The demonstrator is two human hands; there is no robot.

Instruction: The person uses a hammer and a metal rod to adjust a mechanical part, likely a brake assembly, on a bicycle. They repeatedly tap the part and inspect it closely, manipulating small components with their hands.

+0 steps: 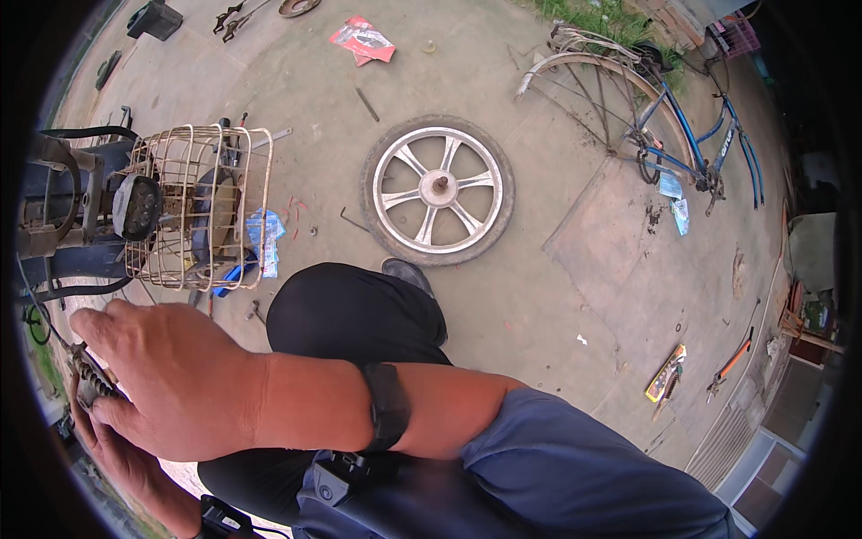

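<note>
At the lower left, my right hand (182, 381) grips a metal part with a coil spring (94, 377), thumb and fingers on either side of it. My left hand (138, 468) is below, its fingers along the far side of the same part; the right hand partly hides it. A thin cable (44, 310) runs up from the part towards the vehicle frame (81, 202). Just above the hands is a rusty wire basket (202, 209). A cast spoked wheel with tyre (438, 191) lies flat on the ground beyond my shoe (414, 279), its axle pointing up.
A blue bicycle frame (707, 145) with a bare rim lies at the upper right. Near the basket are a hammer (253, 311), a hex key (353, 219) and blue packets (268, 239). An orange-handled tool (734, 360) and a yellow box (665, 374) lie at the right.
</note>
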